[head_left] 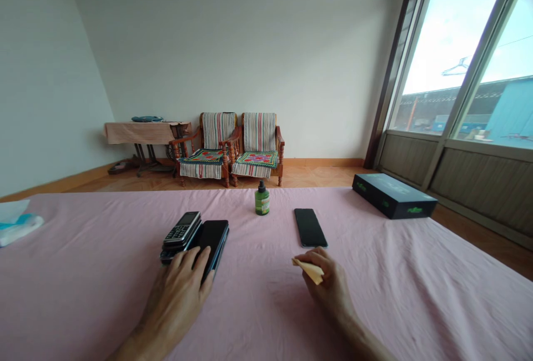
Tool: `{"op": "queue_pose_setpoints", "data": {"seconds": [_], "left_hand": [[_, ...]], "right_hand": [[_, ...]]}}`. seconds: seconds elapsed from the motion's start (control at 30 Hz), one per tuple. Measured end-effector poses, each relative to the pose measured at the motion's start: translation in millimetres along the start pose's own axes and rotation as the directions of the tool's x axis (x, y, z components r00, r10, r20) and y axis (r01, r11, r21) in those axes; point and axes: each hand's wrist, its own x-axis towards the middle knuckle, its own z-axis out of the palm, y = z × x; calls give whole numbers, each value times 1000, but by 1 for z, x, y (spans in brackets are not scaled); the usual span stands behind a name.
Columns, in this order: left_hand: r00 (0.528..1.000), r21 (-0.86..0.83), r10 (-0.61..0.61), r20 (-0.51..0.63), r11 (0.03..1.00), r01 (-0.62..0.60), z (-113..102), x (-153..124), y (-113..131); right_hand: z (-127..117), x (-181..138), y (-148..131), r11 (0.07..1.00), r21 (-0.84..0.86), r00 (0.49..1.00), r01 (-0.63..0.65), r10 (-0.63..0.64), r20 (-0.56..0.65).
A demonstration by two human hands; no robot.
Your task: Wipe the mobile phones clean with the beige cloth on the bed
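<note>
My left hand (181, 289) lies over the near end of a group of phones, its fingers stretched out and touching the top of a black smartphone (215, 233). Its thumb is by the smartphone's right edge. Left of that smartphone, a keypad phone (183, 227) rests on top of another dark device, partly hidden. My right hand (333, 283) is closed on a folded yellow cloth (310, 270), pinched between thumb and fingers above the bed sheet. Just beyond this hand a single black smartphone (310, 227) lies flat, screen up.
A green bottle (262, 200) with a black cap stands upright near the far edge of the pink sheet (258, 311). At the right back sits a black box (393, 195). A tissue pack (19, 225) lies far left. Two wooden chairs (259, 144) and a cloth-covered table (141, 132) stand beyond.
</note>
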Motion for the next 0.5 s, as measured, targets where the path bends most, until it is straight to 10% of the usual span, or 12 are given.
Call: {"op": "queue_pose_setpoints", "data": {"seconds": [0.5], "left_hand": [[999,-85,-51,7,995,52,-11,-12,-4]], "right_hand": [[1,-1,5,1000,8,1000,-9,9,12]]}}
